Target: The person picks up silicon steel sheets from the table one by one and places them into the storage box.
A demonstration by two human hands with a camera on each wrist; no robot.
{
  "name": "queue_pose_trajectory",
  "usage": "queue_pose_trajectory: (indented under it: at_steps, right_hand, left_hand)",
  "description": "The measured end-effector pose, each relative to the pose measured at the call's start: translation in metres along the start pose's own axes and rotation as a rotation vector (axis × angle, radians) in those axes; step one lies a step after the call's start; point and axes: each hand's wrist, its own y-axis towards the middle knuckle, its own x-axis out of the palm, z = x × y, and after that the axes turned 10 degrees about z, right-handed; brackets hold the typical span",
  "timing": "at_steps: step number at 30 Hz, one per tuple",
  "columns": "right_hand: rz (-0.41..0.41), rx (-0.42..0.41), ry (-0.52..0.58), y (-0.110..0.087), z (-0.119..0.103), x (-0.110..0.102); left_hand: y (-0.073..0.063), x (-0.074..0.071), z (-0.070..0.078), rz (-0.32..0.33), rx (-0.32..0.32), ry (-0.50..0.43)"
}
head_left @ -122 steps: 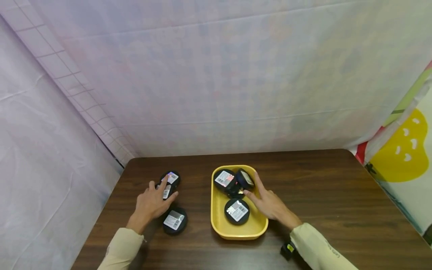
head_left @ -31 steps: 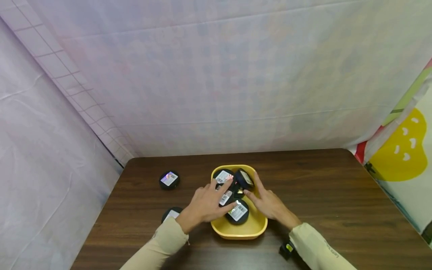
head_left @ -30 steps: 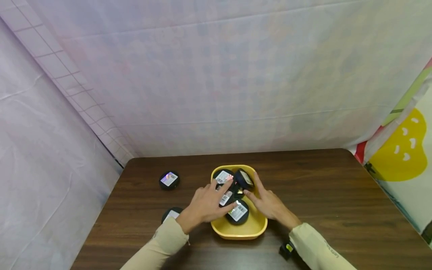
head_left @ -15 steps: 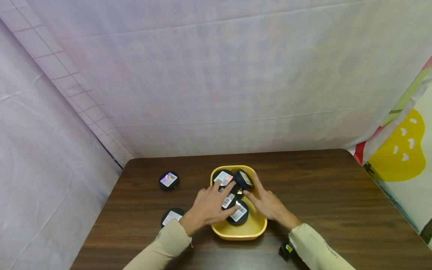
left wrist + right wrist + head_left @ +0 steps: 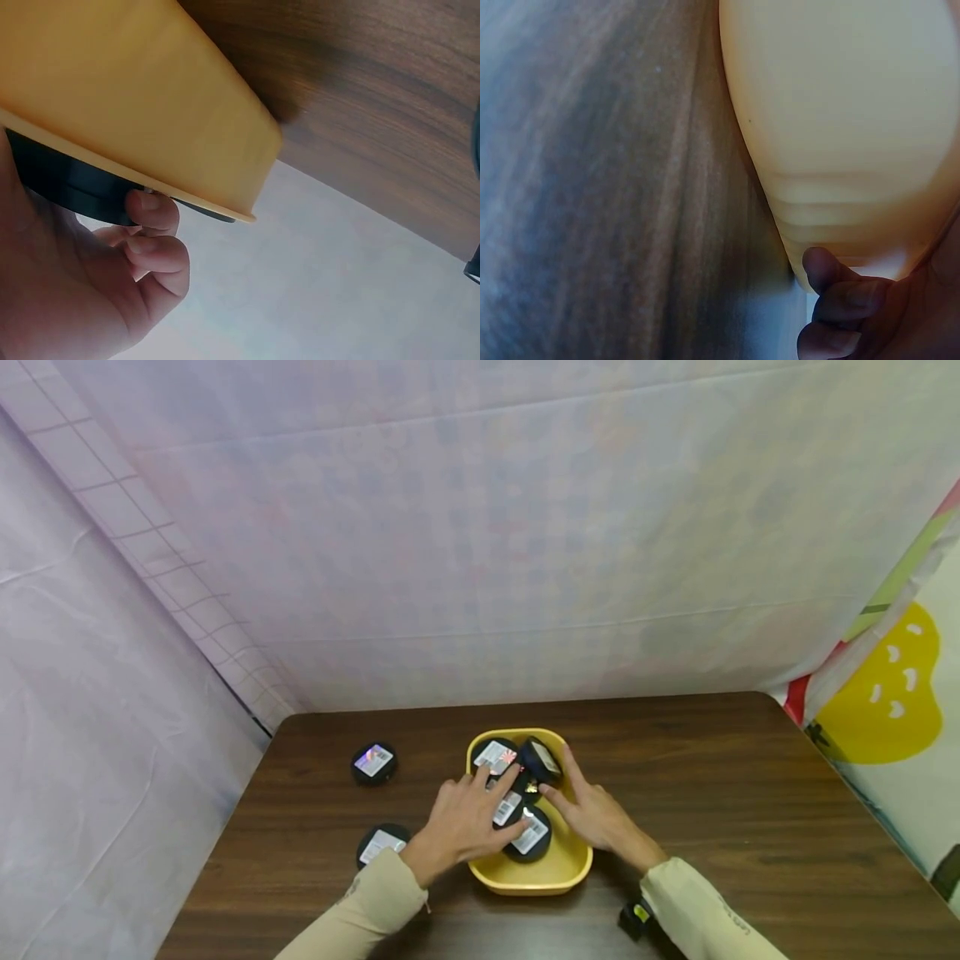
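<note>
A yellow tray (image 5: 491, 872) stands on the table with several flat, round black tape rolls inside, labelled white with barcodes. My left hand (image 5: 465, 818) reaches over its left side and grips one black tape roll (image 5: 507, 810), fingers over the top. In the left wrist view that roll (image 5: 75, 180) shows as a dark edge beside the curled fingers, at the tray's rim. On the tray's right side my right hand (image 5: 600, 817) holds the rim, thumb inside; in the right wrist view its curled fingers (image 5: 832, 300) lie against the outer wall. A tilted roll (image 5: 542, 760) leans near this hand.
Two more labelled rolls lie on the brown table (image 5: 300, 827) left of the tray: a far one (image 5: 373, 762) and a near one (image 5: 381, 843), partly behind the left sleeve. A small black object (image 5: 634, 920) with a yellow-green patch sits by the right sleeve. A pale cloth (image 5: 480, 568) hangs behind.
Four seconds ago my left hand was over the rolls at the left; it has brought one across into the tray, then shifted slightly towards the right. My right hand has stayed on the rim.
</note>
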Motion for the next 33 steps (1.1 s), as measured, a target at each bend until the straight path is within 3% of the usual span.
queue_pose_trajectory:
  at_steps: [13, 33]
  right_hand:
    - [0.003, -0.001, 0.005, -0.0004, -0.0013, 0.0002]
    - [0.009, 0.003, 0.014, -0.0016, -0.0002, -0.0007]
  left_hand:
    - [-0.0031, 0.0019, 0.0020, 0.058, 0.033, 0.087]
    - [-0.0043, 0.0036, 0.0062, 0.020, 0.028, 0.126]
